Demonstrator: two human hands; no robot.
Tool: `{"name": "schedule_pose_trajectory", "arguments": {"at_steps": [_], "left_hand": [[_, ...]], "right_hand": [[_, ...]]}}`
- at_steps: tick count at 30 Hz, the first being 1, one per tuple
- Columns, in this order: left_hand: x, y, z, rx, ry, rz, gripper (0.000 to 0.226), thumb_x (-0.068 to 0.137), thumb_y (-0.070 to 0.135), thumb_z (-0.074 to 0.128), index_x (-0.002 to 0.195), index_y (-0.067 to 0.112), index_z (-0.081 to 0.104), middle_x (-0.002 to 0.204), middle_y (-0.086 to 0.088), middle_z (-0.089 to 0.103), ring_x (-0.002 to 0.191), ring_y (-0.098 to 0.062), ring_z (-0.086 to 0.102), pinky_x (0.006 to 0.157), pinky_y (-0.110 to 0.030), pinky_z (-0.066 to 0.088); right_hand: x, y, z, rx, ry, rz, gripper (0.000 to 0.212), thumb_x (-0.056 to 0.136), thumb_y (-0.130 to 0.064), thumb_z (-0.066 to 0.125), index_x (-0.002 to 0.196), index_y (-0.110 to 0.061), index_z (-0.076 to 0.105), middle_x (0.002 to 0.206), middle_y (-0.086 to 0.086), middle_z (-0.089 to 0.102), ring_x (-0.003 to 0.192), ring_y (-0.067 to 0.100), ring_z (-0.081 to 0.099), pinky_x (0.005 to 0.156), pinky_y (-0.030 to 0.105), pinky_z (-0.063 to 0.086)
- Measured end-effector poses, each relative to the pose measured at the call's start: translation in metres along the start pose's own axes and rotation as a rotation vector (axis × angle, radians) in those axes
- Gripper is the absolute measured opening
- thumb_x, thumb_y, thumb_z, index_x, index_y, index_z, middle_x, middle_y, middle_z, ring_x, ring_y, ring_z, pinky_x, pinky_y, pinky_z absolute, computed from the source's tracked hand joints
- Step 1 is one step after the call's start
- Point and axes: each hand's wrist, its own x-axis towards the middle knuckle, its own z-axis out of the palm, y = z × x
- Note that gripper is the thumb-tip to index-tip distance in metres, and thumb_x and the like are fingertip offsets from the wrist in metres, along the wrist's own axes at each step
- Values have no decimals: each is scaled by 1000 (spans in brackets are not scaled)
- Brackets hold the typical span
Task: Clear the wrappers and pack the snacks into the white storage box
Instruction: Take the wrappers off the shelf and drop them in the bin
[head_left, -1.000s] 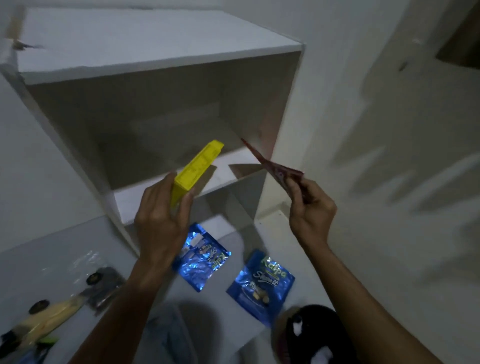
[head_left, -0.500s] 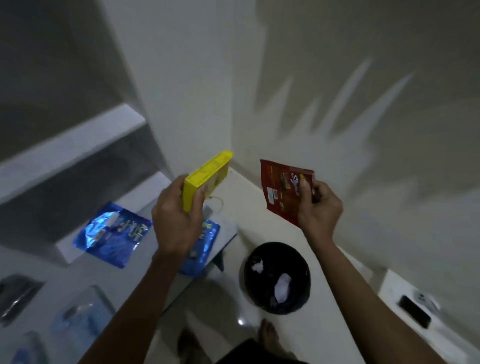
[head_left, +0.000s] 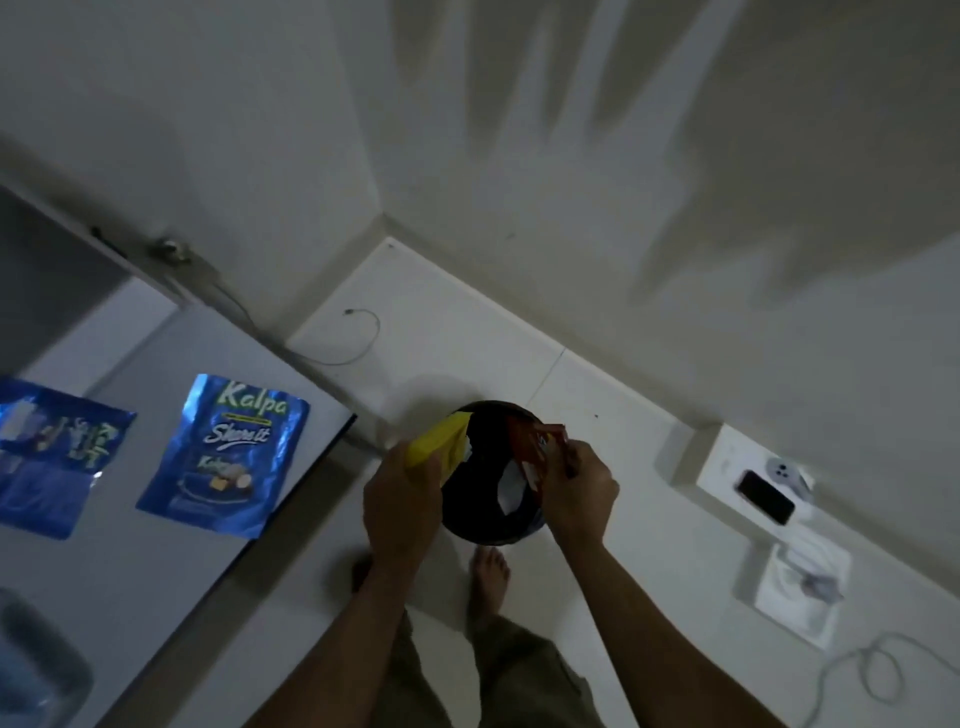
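- Floor (head_left: 613, 395): one surface of pale, smooth square tiles with thin joints, meeting two plain matt walls at a corner
- Table (head_left: 156, 571): one flat white top with a dark edge, at the left of the view
- Blue foil snack pouches: two, glossy and crinkled, lying flat on the table and apart from each other; the nearer pouch (head_left: 223, 457) is printed "Kalpa", the farther pouch (head_left: 57, 457) is cut by the left edge of the view
- Round black bin (head_left: 488, 525): one, standing on the floor just in front of two bare feet, with white crumpled scraps inside; both hands are above its mouth
- Left hand (head_left: 402, 509): fingers curled round one yellow rectangular cardboard snack box (head_left: 436, 441), which tilts over the near-left rim of the bin
- Right hand (head_left: 579, 493): thumb and fingers pinching one red, glossy, creased snack wrapper (head_left: 535, 444) over the right half of the bin
- Low white block (head_left: 727, 467): one, against the right wall, carrying one black slab-shaped phone (head_left: 766, 496)
- White cables: two thin ones, a curved length (head_left: 363, 340) in the floor corner and a looped length (head_left: 878, 670) at lower right
- White storage box: cannot be told apart in this view
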Motion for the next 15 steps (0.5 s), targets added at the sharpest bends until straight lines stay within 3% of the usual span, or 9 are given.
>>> {"name": "schedule_pose_trajectory", "arguments": {"at_steps": [3, 7, 9, 12, 15], "left_hand": [[10, -11, 31, -24, -21, -40, 50, 91, 51, 53, 112, 6, 62, 100, -15, 69, 90, -34, 65, 77, -43, 54], [25, -26, 67, -39, -58, -63, 67, 87, 66, 46, 108, 5, 65, 94, -14, 71, 85, -32, 67, 73, -39, 54], [29, -27, 78, -72, -105, -92, 72, 85, 67, 52, 118, 3, 63, 107, -16, 70, 99, -33, 66, 84, -39, 52], [31, -27, 81, -52, -158, -137, 71, 86, 47, 68, 139, 3, 48, 139, -16, 55, 130, -31, 49, 106, -38, 38], [27, -18, 67, -34, -136, -104, 65, 87, 40, 69, 138, 4, 50, 137, -16, 56, 129, -30, 50, 103, -33, 38]], "right_hand": [[9, 19, 22, -5, -9, 83, 27, 98, -31, 56, 98, -9, 72, 84, 9, 74, 81, 28, 68, 66, 24, 39], [24, 44, 51, 9, -43, 116, 30, 98, -36, 54, 106, -13, 72, 89, 6, 74, 86, 26, 68, 69, 27, 49], [29, 49, 60, 25, -77, 137, 29, 97, -37, 56, 116, -19, 69, 101, 3, 74, 95, 25, 68, 78, 28, 52], [32, 49, 62, 1, -108, 163, 37, 95, -38, 59, 130, -23, 61, 118, 2, 69, 108, 23, 63, 88, 27, 49], [31, 37, 52, 11, -127, 147, 38, 95, -35, 61, 130, -20, 61, 119, 4, 69, 110, 23, 63, 86, 24, 46]]}}
